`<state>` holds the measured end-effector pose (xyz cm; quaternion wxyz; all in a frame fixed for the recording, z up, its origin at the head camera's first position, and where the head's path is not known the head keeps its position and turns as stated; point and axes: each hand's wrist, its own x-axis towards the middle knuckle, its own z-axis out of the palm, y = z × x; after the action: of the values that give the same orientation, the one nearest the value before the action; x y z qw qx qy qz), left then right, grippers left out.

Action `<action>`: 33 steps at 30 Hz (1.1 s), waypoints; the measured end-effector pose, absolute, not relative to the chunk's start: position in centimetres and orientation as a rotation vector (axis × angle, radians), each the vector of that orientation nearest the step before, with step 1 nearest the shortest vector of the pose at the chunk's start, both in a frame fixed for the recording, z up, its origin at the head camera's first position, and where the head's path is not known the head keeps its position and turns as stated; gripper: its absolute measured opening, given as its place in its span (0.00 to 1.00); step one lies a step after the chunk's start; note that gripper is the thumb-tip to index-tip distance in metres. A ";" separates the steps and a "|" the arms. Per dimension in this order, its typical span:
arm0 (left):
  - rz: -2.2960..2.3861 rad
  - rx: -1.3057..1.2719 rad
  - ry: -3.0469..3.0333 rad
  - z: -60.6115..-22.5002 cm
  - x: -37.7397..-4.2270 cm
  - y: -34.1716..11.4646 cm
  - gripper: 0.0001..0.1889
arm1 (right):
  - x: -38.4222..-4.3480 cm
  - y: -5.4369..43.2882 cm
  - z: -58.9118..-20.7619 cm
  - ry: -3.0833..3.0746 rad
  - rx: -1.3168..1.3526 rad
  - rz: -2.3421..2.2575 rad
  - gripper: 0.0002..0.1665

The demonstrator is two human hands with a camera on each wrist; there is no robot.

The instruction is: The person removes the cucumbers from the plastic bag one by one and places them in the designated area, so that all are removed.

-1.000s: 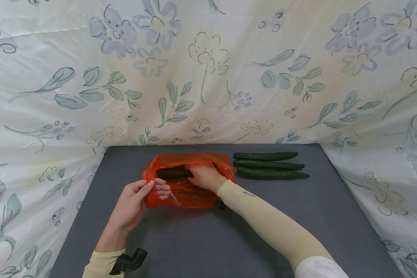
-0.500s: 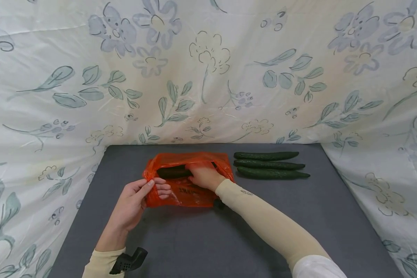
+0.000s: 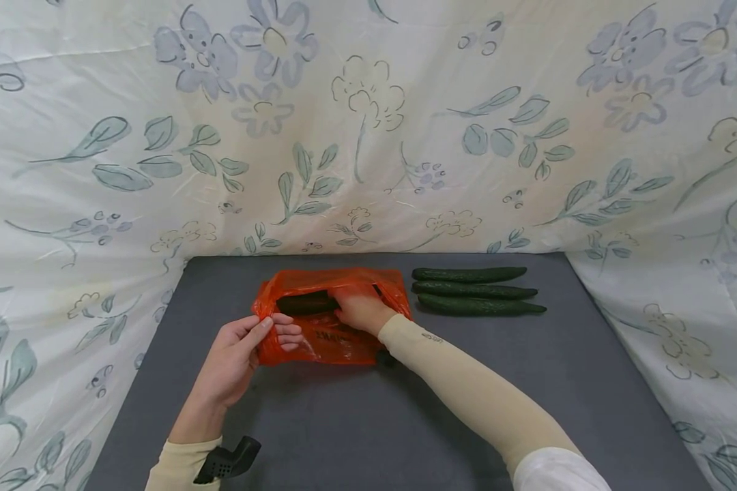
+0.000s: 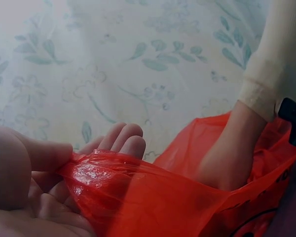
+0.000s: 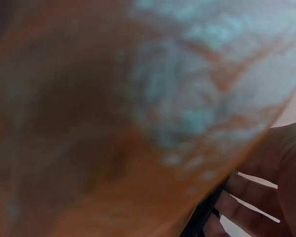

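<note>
A thin red plastic bag (image 3: 344, 351) lies on the dark table with its mouth spread towards me. My left hand (image 3: 233, 358) pinches the left edge of that mouth between thumb and fingers. In the left wrist view the bag film (image 4: 153, 197) stretches away from the left hand (image 4: 49, 192). Reaching in through the opening, my right hand (image 3: 364, 310) grips a dark green cucumber (image 3: 304, 304), whose left part shows inside. The bag hides most of the right fingers. In the right wrist view, blurred film covers much of the frame, with the right hand (image 5: 266, 187) at lower right.
Three cucumbers (image 3: 475, 291) lie side by side just right of the bag. The dark grey tabletop (image 3: 344, 436) is enclosed by a flowered cloth (image 3: 368, 136) at the back and sides.
The right forearm has shifted very slightly to the left, and the bag's front edge has risen a little. The left hand keeps its pinch; the three cucumbers stay put.
</note>
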<state>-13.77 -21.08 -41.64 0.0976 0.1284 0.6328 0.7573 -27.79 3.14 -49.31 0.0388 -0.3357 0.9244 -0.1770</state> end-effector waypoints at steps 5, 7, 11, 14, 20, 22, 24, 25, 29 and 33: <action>2.247 0.382 1.858 -41.6 -13.8 -21.0 0.24 | -27.9 3.2 -49.4 2.841 -1.022 -0.480 0.10; 2.243 0.382 1.863 -41.6 -13.8 -20.9 0.24 | -28.0 3.2 -49.5 2.864 -1.035 -0.441 0.11; 2.239 0.370 1.882 -41.5 -13.8 -20.9 0.25 | -28.1 3.2 -49.8 2.928 -1.095 -0.381 0.09; 2.244 0.372 1.871 -41.5 -13.8 -20.9 0.25 | -28.3 3.0 -50.2 2.997 -1.159 -0.305 0.02; 2.248 0.393 1.837 -41.6 -13.9 -20.8 0.24 | -28.5 2.1 -51.1 3.095 -1.130 -0.054 0.09; 2.247 0.391 1.844 -41.6 -13.9 -20.7 0.23 | -28.4 2.0 -51.3 3.111 -1.125 -0.003 0.10; 2.247 0.392 1.846 -41.6 -13.9 -20.7 0.23 | -28.3 2.1 -51.2 3.128 -1.138 0.033 0.12; 2.248 0.392 1.846 -41.7 -13.9 -20.7 0.23 | -28.3 2.1 -51.2 3.135 -1.145 0.045 0.12; 2.252 0.390 1.843 -41.7 -13.8 -20.6 0.25 | -28.2 2.3 -50.8 3.125 -1.167 0.066 0.08; 2.247 0.373 1.856 -41.6 -13.8 -20.6 0.26 | -28.2 2.2 -50.7 3.096 -1.189 0.059 0.04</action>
<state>-13.80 -20.59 -41.57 0.1014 0.1264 0.6284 0.7608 -28.20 2.23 -50.71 -0.0876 -0.3572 0.9297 0.0177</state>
